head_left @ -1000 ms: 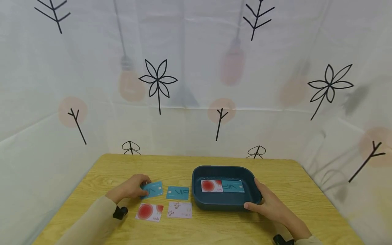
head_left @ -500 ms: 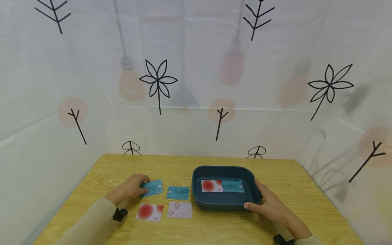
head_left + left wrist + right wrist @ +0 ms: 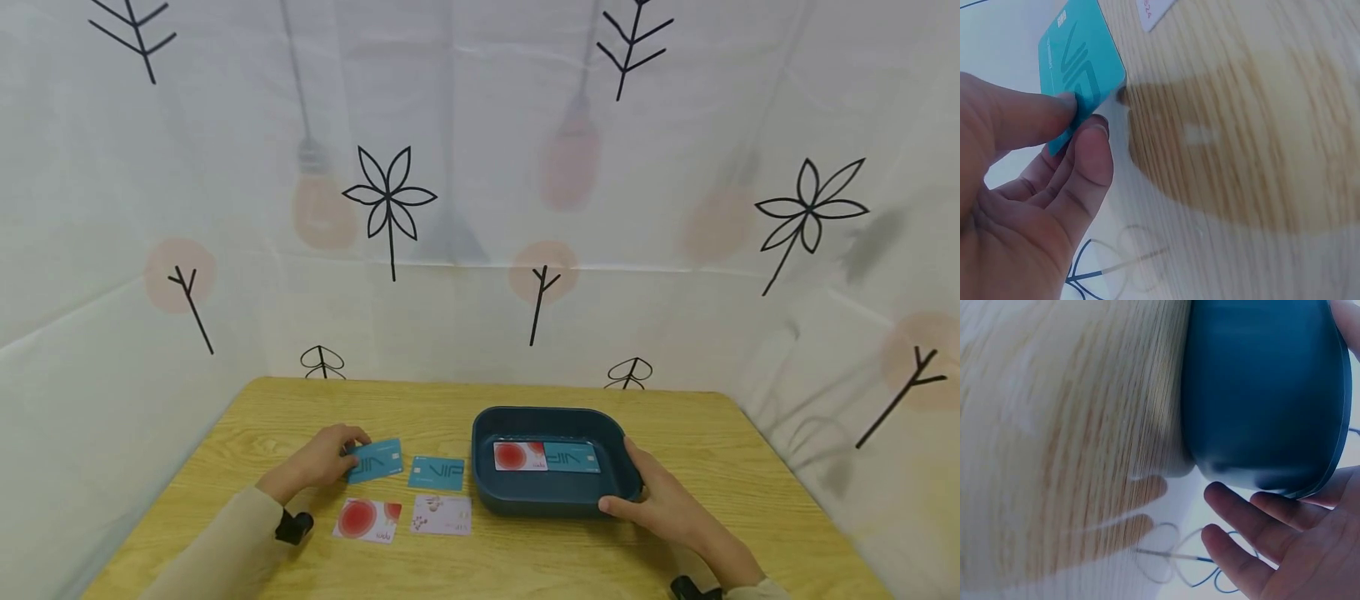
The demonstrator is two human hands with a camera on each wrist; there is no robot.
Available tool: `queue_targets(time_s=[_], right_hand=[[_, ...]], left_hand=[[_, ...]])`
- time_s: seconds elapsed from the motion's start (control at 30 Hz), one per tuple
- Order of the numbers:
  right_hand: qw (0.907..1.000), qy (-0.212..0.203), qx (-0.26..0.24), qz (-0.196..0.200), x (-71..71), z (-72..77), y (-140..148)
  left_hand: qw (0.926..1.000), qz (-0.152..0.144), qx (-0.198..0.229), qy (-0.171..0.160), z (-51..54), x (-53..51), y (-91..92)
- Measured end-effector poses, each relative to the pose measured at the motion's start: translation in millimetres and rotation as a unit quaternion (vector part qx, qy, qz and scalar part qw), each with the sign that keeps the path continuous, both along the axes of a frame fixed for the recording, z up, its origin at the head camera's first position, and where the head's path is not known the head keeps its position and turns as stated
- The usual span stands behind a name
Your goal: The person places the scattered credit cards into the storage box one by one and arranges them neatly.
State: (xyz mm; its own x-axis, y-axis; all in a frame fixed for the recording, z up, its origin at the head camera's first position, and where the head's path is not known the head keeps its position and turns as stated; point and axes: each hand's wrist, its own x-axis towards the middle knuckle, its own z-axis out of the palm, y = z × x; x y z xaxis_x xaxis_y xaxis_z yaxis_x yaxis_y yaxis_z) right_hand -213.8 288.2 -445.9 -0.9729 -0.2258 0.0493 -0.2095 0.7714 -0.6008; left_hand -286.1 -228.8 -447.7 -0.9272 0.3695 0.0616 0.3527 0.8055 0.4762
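My left hand [image 3: 327,455] pinches a blue VIP card [image 3: 377,461] by one end, thumb on the printed face and fingers beneath. In the left wrist view that blue card [image 3: 1082,56] is tilted up off the wood. Just right of it lies a second blue VIP card [image 3: 437,473]. Nearer me lie a white card with red circles [image 3: 366,521] and a pale pink floral card [image 3: 441,514]. My right hand [image 3: 663,496] rests against the right end of a dark blue tray [image 3: 540,506], thumb at the front corner. In the right wrist view its fingers [image 3: 1241,519] are nearly straight.
Inside the tray, a red-and-white card [image 3: 517,456] and a blue VIP card [image 3: 572,457] lie side by side. The wooden table [image 3: 420,400] meets a printed white cloth [image 3: 480,317] at its back and sides.
The blue card in my left hand has risen slightly and tilted, and my thumb now covers less of its face. My right hand and the tray stay in place.
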Motion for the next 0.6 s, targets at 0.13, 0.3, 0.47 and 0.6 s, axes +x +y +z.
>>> queue_targets(time_s=[0.13,0.3,0.47,0.6], right_hand=[[1.0000,-0.002,-0.002,0.000,-0.2,-0.5,0.6],[1.0000,-0.004,-0.003,0.000,0.1,-0.5,0.7],[1.0000,-0.008,-0.003,0.001,0.5,0.1,0.3],[0.9999,-0.013,-0.006,0.002,-0.1,-0.5,0.4]], left_hand=[[0.9998,0.003,0.019,-0.008,-0.7,-0.3,0.7],[0.9988,0.011,0.044,-0.021,0.3,-1.2,1.4],[0.9979,0.013,0.061,-0.019,2.9,-0.6,3.2],[0.9975,0.018,0.067,-0.014,4.4,-0.4,6.7]])
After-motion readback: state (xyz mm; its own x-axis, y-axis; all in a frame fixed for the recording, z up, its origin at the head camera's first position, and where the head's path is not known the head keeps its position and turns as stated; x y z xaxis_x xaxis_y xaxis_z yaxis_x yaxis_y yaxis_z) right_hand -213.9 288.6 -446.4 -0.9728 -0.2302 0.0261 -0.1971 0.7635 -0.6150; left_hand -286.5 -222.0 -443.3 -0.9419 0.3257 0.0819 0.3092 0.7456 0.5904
